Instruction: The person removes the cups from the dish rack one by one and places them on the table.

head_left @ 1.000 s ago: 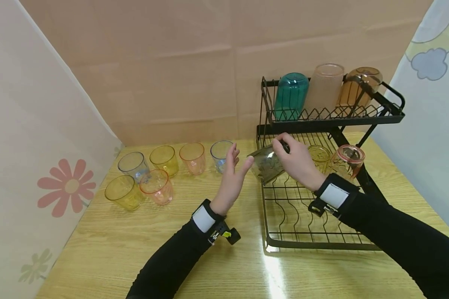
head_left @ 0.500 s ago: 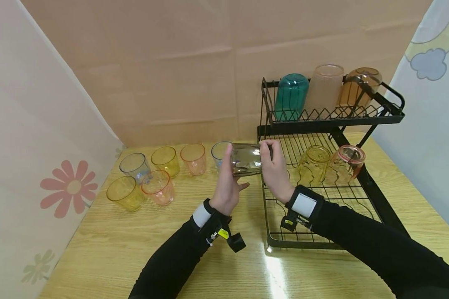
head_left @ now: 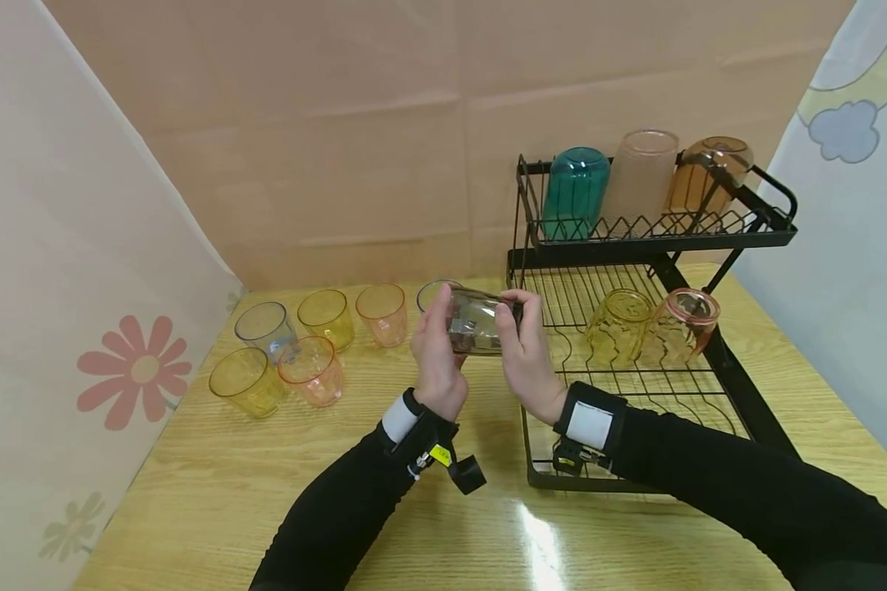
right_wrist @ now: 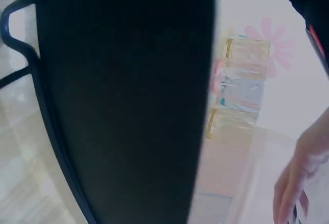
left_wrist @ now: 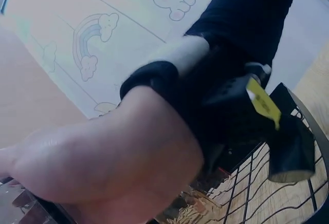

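A smoky grey drinking glass (head_left: 475,324) lies on its side in the air between both hands in the head view. My left hand (head_left: 439,368) wraps its left end. My right hand (head_left: 525,358) grips the right end, thumb across the near side. Behind the left hand, a blue-rimmed tumbler (head_left: 430,292) is mostly hidden. To the right, the black two-tier dish rack (head_left: 639,484) holds an upturned yellow glass (head_left: 621,328) and an upturned pink glass (head_left: 682,328) on its lower tier. The left wrist view is filled by a hand and cuffed wrist (left_wrist: 118,154).
Several coloured tumblers, including a yellow one (head_left: 247,382) and a pink one (head_left: 312,373), stand at the table's left. On the rack's upper tier stand a teal glass (head_left: 576,193), a pale pink glass (head_left: 641,180) and an amber glass (head_left: 710,176).
My right hand has brought the grey glass leftward from over the rack. The left hand, open and apart a second ago, has closed around its other end. The glass now tips slightly down to the right.
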Available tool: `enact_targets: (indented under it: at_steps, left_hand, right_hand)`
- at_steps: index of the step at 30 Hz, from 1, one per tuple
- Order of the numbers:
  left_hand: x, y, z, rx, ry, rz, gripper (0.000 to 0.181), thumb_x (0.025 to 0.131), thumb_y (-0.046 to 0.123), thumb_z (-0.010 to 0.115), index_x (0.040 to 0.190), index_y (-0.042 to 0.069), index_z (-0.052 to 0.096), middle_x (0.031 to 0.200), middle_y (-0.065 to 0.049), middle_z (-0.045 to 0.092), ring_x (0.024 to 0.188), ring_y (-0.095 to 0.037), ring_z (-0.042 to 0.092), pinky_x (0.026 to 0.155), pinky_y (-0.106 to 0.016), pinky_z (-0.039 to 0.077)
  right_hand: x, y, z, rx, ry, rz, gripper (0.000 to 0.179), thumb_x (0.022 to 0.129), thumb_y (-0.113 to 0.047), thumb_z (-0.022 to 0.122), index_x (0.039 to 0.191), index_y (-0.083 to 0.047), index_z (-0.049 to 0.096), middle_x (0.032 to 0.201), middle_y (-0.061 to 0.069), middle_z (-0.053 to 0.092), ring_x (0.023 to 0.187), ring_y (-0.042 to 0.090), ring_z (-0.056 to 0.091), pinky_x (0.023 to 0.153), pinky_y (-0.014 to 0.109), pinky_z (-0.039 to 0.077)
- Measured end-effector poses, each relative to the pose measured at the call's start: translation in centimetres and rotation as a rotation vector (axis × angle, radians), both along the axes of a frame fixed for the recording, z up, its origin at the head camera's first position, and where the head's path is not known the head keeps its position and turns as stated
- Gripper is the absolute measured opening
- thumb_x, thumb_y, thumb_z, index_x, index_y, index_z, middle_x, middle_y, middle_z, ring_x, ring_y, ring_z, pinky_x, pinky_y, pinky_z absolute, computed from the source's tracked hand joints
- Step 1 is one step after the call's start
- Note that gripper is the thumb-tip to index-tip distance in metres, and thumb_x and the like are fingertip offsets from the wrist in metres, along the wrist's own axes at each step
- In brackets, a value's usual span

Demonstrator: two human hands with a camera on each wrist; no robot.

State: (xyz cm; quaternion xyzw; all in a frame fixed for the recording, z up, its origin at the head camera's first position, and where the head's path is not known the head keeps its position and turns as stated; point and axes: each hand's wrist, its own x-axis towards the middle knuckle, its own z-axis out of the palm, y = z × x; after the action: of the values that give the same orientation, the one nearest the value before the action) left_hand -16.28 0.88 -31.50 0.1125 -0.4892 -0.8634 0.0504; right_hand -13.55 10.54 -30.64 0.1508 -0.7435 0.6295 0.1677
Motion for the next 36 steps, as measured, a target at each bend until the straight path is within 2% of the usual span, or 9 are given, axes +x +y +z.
enact_targets:
  at_steps: [4,6,10,14,18,22,25,28,36]
  left_hand:
    - [-0.2,-0.6,-0.2,-0.021,0.007,-0.009,0.039,0.079,0.051,0.062,0.091,0.014,0.061,0.079,-0.002,0.057,0.068,-0.015,0.054,0.061,-0.029,0.042]
    - [-0.2,-1.1,-0.4,-0.046,0.004,-0.011,0.040,0.078,0.051,0.062,0.091,0.012,0.060,0.079,-0.003,0.058,0.066,-0.014,0.054,0.058,-0.027,0.041]
    - [-0.2,-2.6,-1.0,-0.126,0.032,-0.041,0.046,0.079,0.048,0.062,0.100,0.007,0.057,0.088,-0.009,0.057,0.069,-0.015,0.053,0.059,-0.027,0.042]
    - [-0.5,-4.2,-2.0,-0.239,0.077,-0.061,0.048,0.079,0.046,0.064,0.109,0.009,0.055,0.098,-0.010,0.055,0.080,-0.017,0.052,0.066,-0.028,0.042]
    - [-0.8,-5.6,-3.1,-0.344,0.080,-0.049,0.054,0.078,0.042,0.067,0.115,0.006,0.053,0.107,-0.009,0.057,0.095,-0.019,0.053,0.078,-0.031,0.042]
    - [-1.1,-7.0,-4.0,-0.411,0.070,-0.036,0.054,0.077,0.037,0.069,0.114,0.003,0.051,0.109,-0.008,0.057,0.099,-0.018,0.053,0.081,-0.031,0.040]
    - [-1.4,-8.0,-4.5,-0.477,0.080,-0.031,0.053,0.077,0.035,0.070,0.113,0.001,0.051,0.110,-0.009,0.055,0.101,-0.019,0.051,0.082,-0.031,0.040]
    - [-1.8,-9.0,-4.9,-0.574,0.083,-0.020,0.055,0.076,0.038,0.070,0.113,0.003,0.051,0.113,-0.010,0.052,0.104,-0.021,0.046,0.081,-0.032,0.039]
    - [-2.3,-10.6,-5.6,-0.762,0.060,-0.002,0.059,0.071,0.041,0.073,0.115,0.009,0.049,0.120,-0.009,0.048,0.096,-0.024,0.046,0.074,-0.034,0.038]
  right_hand:
    - [-1.1,0.5,-0.9,0.042,0.000,0.050,0.033,0.099,-0.021,0.032,0.121,0.003,0.029,0.099,0.014,0.036,0.086,0.025,0.038,0.070,0.033,0.033]
    - [-1.6,0.9,-1.5,0.110,0.005,0.068,0.033,0.098,-0.026,0.035,0.122,-0.003,0.033,0.102,0.011,0.039,0.085,0.022,0.040,0.069,0.033,0.036]
    - [-1.8,1.6,-1.9,0.390,0.090,0.095,0.038,0.096,-0.034,0.041,0.124,-0.009,0.039,0.115,0.006,0.045,0.100,0.017,0.046,0.081,0.033,0.040]
    - [-1.3,2.4,-1.9,0.680,0.212,0.158,0.041,0.093,-0.034,0.047,0.126,-0.009,0.042,0.127,0.008,0.043,0.116,0.019,0.042,0.094,0.035,0.035]
    - [-0.7,3.6,-1.7,0.890,0.226,0.259,0.046,0.090,-0.037,0.053,0.127,-0.011,0.044,0.131,0.006,0.042,0.117,0.020,0.043,0.093,0.035,0.036]
    - [-0.2,5.0,-1.4,1.053,0.228,0.377,0.053,0.090,-0.047,0.047,0.131,-0.013,0.042,0.134,0.005,0.040,0.120,0.020,0.041,0.096,0.037,0.033]
    - [0.2,6.0,-1.3,1.151,0.245,0.445,0.059,0.091,-0.055,0.039,0.134,-0.016,0.039,0.138,0.004,0.037,0.122,0.020,0.038,0.096,0.037,0.032]
    - [0.4,6.9,-1.1,1.220,0.250,0.473,0.063,0.090,-0.060,0.034,0.137,-0.019,0.035,0.141,0.003,0.033,0.124,0.019,0.035,0.097,0.037,0.032]
    - [0.8,9.4,-0.8,1.300,0.249,0.435,0.065,0.089,-0.060,0.037,0.138,-0.019,0.034,0.142,0.005,0.031,0.126,0.022,0.033,0.097,0.041,0.030]
